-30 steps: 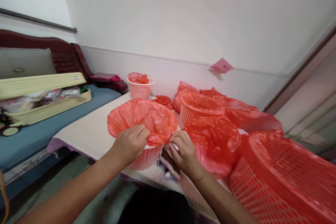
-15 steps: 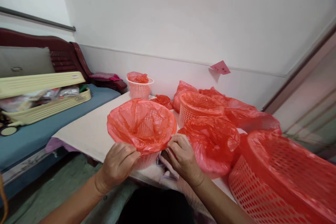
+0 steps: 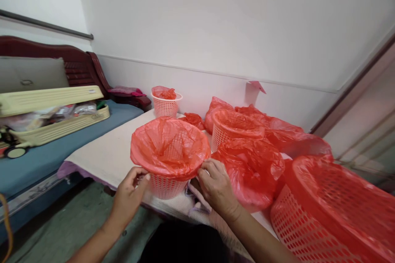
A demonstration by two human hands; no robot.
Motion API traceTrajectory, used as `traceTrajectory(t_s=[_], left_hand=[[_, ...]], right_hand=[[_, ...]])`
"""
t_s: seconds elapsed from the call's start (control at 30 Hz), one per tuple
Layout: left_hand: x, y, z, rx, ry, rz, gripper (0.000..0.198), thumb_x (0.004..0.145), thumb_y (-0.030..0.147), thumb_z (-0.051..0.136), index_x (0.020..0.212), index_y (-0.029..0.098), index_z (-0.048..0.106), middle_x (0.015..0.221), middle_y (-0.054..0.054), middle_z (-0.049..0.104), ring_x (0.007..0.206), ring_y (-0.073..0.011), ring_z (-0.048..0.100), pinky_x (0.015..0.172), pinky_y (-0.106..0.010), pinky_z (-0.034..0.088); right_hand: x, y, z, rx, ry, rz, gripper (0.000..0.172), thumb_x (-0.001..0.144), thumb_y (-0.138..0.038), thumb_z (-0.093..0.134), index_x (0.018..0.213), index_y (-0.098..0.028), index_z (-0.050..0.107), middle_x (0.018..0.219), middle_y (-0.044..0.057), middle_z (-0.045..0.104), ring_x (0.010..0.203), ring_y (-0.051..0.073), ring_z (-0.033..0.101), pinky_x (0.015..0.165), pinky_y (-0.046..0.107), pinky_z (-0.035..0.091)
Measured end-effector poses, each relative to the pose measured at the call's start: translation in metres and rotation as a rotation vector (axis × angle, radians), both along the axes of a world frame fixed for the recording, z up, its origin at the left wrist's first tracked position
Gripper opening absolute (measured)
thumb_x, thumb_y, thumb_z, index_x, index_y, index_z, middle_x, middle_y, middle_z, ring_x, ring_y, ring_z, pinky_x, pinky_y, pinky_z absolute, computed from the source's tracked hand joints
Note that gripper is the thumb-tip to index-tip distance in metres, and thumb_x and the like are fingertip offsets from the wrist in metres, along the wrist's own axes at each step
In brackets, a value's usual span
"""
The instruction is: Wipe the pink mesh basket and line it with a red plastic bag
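Note:
A pink perforated basket (image 3: 168,187) stands near the front edge of the cloth-covered table (image 3: 101,152). Its inside is lined with a red plastic bag (image 3: 169,148), whose edge is folded out over the rim. At the basket's front left, my left hand (image 3: 131,191) touches the rim, thumb and fingers somewhat apart. My right hand (image 3: 216,183) pinches the bag's edge at the right side of the rim. Right beside that hand lies an open, crumpled red bag (image 3: 249,168).
Behind stand a lined basket (image 3: 219,135) and a small white-rimmed basket (image 3: 166,107). A large lined basket (image 3: 308,222) fills the right front. On the blue bed (image 3: 123,111) at left lies an open yellow suitcase (image 3: 61,125). A pink paper (image 3: 257,86) sticks to the wall.
My left hand has shifted left along the rim, and its fingers have come off the bag's front edge and spread. My right hand keeps its pinch. The view has turned slightly.

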State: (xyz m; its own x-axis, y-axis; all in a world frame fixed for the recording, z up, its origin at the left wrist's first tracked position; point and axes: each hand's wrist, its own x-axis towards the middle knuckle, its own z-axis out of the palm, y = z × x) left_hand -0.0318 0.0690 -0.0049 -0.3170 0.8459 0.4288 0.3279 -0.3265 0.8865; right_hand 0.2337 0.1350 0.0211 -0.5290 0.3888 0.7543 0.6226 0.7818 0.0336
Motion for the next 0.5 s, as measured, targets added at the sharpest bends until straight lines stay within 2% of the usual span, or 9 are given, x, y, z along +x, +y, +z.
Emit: traceTrajectory(t_s=[0.1, 0.2, 0.33, 0.5], left_hand=[[0.0, 0.003, 0.012, -0.154, -0.403, -0.033, 0.033, 0.089, 0.051, 0.062, 0.094, 0.019, 0.061, 0.085, -0.003, 0.067, 0.08, -0.0178, 0.065, 0.072, -0.033, 0.055], [-0.003, 0.008, 0.025, -0.181, -0.672, -0.086, 0.033, 0.088, 0.052, 0.062, 0.102, 0.021, 0.063, 0.095, -0.001, 0.067, 0.083, -0.0133, 0.064, 0.078, -0.029, 0.056], [-0.002, 0.013, 0.035, -0.2, -0.809, -0.138, 0.028, 0.079, 0.039, 0.076, 0.099, 0.022, 0.067, 0.1, 0.0, 0.069, 0.083, -0.0109, 0.062, 0.071, -0.021, 0.054], [0.02, -0.006, 0.034, -0.204, -0.827, -0.178, 0.028, 0.076, 0.038, 0.08, 0.095, 0.019, 0.07, 0.083, 0.001, 0.068, 0.065, -0.0092, 0.055, 0.06, -0.019, 0.048]], right_hand=[[-0.001, 0.0, -0.001, 0.005, -0.017, -0.05, 0.007, 0.084, -0.013, 0.066, 0.084, -0.016, 0.06, 0.093, 0.01, 0.062, 0.104, 0.028, 0.053, 0.091, 0.045, 0.047], [-0.001, -0.001, -0.001, -0.002, -0.043, -0.06, 0.008, 0.083, -0.015, 0.067, 0.085, -0.017, 0.06, 0.093, 0.01, 0.062, 0.104, 0.028, 0.053, 0.092, 0.045, 0.047], [0.004, -0.007, 0.01, -0.049, -0.047, -0.029, 0.006, 0.086, -0.014, 0.063, 0.083, -0.017, 0.059, 0.093, 0.01, 0.062, 0.099, 0.027, 0.053, 0.089, 0.046, 0.046], [0.005, -0.026, 0.043, -0.144, 0.122, 0.024, 0.01, 0.095, -0.014, 0.05, 0.094, -0.016, 0.06, 0.095, 0.01, 0.061, 0.092, 0.024, 0.053, 0.082, 0.042, 0.044]])
